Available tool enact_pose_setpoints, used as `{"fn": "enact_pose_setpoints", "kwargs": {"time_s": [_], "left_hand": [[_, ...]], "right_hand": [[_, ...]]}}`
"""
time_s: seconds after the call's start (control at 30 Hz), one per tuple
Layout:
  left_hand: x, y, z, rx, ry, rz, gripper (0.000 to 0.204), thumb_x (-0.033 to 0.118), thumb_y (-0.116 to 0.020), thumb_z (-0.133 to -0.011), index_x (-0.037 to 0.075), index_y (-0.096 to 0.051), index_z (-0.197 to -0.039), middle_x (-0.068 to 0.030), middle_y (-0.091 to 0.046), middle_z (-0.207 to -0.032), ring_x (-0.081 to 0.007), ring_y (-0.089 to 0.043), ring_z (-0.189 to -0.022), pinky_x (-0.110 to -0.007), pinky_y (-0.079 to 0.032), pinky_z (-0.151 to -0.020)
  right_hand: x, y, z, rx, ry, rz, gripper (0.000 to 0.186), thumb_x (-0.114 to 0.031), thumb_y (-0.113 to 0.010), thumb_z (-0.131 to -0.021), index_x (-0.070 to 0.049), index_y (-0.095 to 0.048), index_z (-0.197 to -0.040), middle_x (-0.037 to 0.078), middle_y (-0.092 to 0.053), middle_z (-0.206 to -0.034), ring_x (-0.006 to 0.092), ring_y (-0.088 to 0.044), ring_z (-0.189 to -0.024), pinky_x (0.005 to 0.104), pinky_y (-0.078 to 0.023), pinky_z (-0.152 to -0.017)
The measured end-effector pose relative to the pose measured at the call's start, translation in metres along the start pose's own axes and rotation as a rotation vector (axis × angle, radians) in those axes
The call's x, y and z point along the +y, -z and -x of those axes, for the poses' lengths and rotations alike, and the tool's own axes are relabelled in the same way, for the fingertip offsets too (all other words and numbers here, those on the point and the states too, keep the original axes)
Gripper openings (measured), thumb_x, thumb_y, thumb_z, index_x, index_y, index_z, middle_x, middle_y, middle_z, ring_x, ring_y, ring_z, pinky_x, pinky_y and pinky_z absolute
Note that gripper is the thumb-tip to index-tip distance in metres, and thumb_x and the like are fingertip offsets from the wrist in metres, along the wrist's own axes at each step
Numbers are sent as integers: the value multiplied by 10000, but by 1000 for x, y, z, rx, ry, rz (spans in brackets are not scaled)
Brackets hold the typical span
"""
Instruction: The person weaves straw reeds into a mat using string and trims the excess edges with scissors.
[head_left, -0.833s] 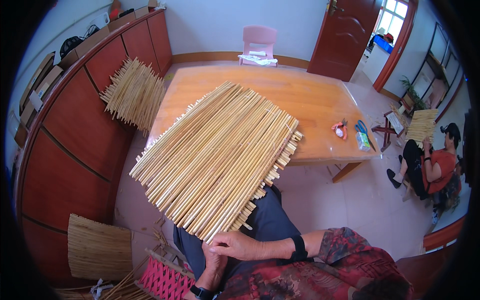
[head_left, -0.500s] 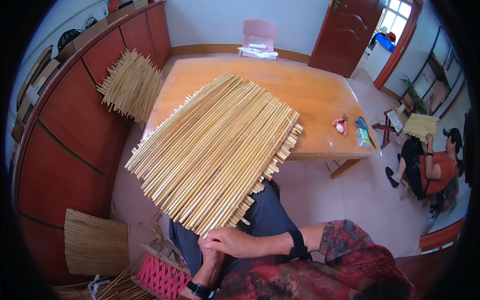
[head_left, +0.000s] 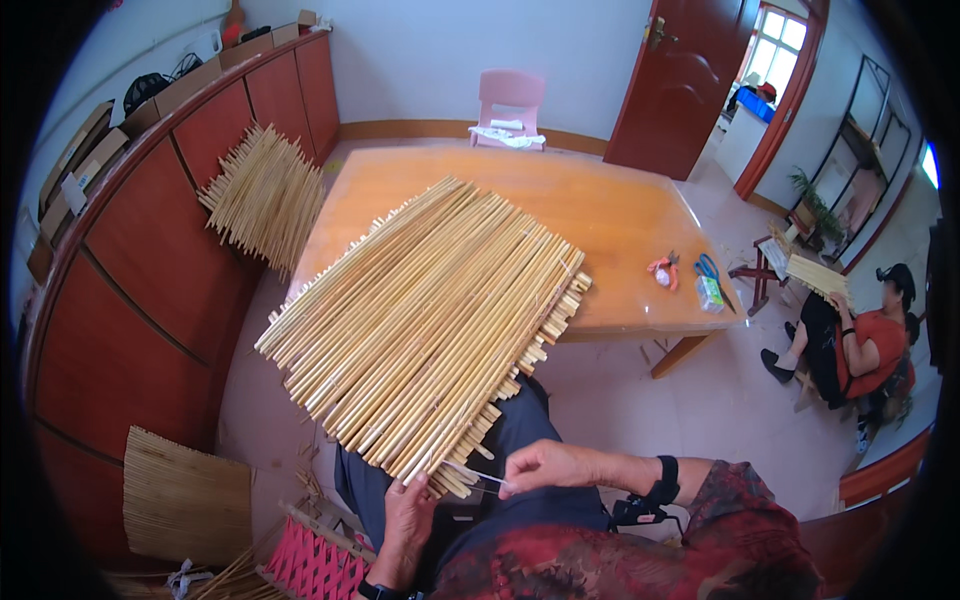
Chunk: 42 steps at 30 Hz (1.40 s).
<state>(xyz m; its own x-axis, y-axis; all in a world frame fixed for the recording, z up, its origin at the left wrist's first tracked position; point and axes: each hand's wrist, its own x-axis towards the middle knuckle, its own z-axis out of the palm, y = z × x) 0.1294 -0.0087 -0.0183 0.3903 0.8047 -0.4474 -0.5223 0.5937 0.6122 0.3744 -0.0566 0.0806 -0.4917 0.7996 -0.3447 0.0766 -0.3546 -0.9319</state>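
A large mat of pale reed sticks point(head_left: 410, 320) lies slanted from the wooden table point(head_left: 630, 220) down toward my lap. My left hand point(head_left: 408, 515) grips the mat's near end, thumb at the stick tips. To its right, my right hand point(head_left: 538, 467) pinches a thin white cord point(head_left: 475, 475), which runs taut to the mat's near corner. Orange-handled pliers point(head_left: 665, 270), blue-handled scissors point(head_left: 710, 270) and a small green-and-white packet point(head_left: 711, 295) lie on the table's right part.
Red cabinets point(head_left: 140, 290) line the left, with stick mats point(head_left: 260, 200) against them and on the floor point(head_left: 185, 495). A woven pink stool seat point(head_left: 310, 550) is beside me. A pink chair point(head_left: 510, 100) stands behind the table. A co-worker point(head_left: 870, 340) sits at right with another mat.
My right hand has moved from beside my left hand to the right, drawing out the white cord. The co-worker's mat has tilted lower.
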Motion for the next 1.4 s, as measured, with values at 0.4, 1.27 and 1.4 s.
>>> {"fn": "enact_pose_setpoints", "kwargs": {"time_s": [0.4, 1.27, 1.4], "left_hand": [[0, -3, 22, 7, -94, -5, 340, 14, -529, -839, -14, -462, -1172, -109, -568, -1126, -219, -559, -1036, -387, -463, -893], [11, 87, -27, -171, 76, -68, 364, 103, -588, -848, -43, -462, -1156, -103, -556, -1113, -183, -564, -976, -428, -464, -902], [11, 97, -35, -163, 83, -61, 388, 100, -589, -845, -44, -448, -1176, -108, -545, -1146, -194, -552, -1024, -422, -458, -911]], "right_hand": [[4, 16, 58, 180, -28, 524, 188, -214, -577, -844, -33, -621, -864, 51, -622, -717, 128, -583, -644, 277, -452, -607], [-7, 32, -13, 950, 14, 389, 77, -67, -659, -767, -29, -592, -772, -21, -507, -549, 25, -446, -435, 166, -343, -383], [-33, 26, -18, 823, -71, 579, 71, -61, -643, -781, -33, -581, -761, -27, -492, -550, 31, -446, -433, 160, -344, -388]]}}
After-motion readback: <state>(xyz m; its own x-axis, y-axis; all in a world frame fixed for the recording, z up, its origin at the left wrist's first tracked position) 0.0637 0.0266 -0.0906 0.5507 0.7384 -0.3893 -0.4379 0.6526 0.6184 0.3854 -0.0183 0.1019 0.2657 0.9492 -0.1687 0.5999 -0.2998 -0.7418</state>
